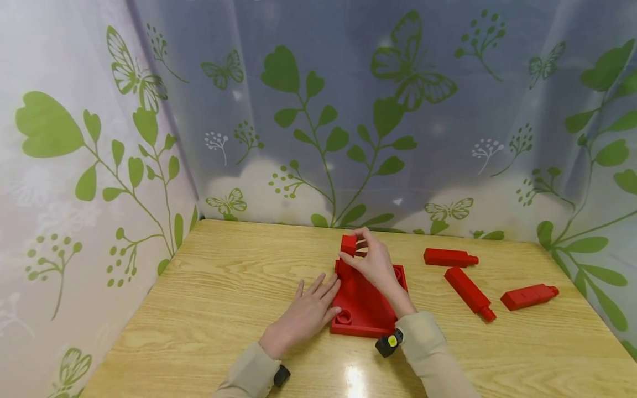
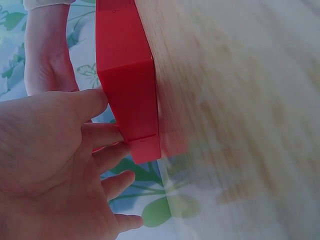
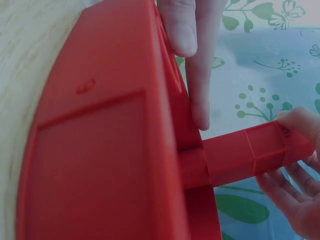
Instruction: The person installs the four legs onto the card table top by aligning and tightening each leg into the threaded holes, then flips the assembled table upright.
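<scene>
A shallow red square base [image 1: 359, 331] with raised edges and round corner sockets lies on the table. At its far left corner stands a red square-sided leg [image 1: 348, 244], its lower end down at the base in the right wrist view. My right hand [image 1: 374, 266] pinches the upper part of this leg between thumb and fingers. My left hand [image 1: 309, 310] rests along the base's left side, fingers extended; in the left wrist view, its thumb and some fingers touch the red side wall [image 2: 127, 95]. How deep the leg sits in the socket is hidden.
To the right on the wooden table [image 1: 239, 260] lie more red legs: one at the back [image 1: 445, 257], one slanted in the middle [image 1: 468, 290] and one farther right [image 1: 527, 297]. Each has a narrower round end. A leaf-and-butterfly patterned curtain [image 1: 318, 166] hangs behind the table.
</scene>
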Demonstrator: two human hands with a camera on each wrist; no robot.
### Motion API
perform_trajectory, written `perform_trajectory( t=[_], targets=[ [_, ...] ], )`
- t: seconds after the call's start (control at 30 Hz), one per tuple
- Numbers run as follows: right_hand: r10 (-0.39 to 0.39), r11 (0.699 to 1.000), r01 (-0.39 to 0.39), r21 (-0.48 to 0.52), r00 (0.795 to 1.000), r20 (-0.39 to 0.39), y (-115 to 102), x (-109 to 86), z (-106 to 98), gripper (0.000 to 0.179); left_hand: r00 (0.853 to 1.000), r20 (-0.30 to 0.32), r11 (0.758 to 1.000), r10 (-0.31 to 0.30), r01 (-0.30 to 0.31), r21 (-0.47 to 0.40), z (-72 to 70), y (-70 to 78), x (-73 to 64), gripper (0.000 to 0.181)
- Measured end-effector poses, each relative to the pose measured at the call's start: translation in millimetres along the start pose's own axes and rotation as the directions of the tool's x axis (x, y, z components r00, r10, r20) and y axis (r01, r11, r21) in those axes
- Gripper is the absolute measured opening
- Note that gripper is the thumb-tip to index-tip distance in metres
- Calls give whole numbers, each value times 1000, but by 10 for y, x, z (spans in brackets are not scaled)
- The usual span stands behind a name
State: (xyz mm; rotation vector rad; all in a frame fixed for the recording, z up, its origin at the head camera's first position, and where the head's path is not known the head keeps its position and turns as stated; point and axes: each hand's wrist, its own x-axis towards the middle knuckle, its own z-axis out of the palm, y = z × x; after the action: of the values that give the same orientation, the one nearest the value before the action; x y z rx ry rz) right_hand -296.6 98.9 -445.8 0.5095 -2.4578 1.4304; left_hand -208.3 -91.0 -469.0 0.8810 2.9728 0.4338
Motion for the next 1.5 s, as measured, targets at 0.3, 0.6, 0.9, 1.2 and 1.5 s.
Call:
perform_trajectory(
  t=[0.3, 0.6, 0.9, 1.2, 1.5],
  targets=[
    [13, 1000, -13, -10, 1000, -13, -21, -10, 5, 44, 1000, 1, 1000, 2, -2, 13, 6, 11, 6, 59],
    [10, 1000, -10, -6, 1000, -16, -7, -9, 19, 45, 1000, -2, 1000, 6, -6, 5, 3, 1, 0, 58],
    [49, 999, -49, 5, 999, -2, 0, -4, 6, 46, 1000, -6, 1000, 15, -15, -2, -12, 6, -9, 58],
    [42, 998, -43, 41, 998, 39, -8, -51, -74, 49, 1000, -8, 1000, 23, -23, 6, -6, -1, 7, 59],
    [-59, 997, 53, 52, 991, 119, 35, -141, -266, 55, 1000, -1, 1000, 5, -5, -8, 24, -16, 14, 61]
  ],
)
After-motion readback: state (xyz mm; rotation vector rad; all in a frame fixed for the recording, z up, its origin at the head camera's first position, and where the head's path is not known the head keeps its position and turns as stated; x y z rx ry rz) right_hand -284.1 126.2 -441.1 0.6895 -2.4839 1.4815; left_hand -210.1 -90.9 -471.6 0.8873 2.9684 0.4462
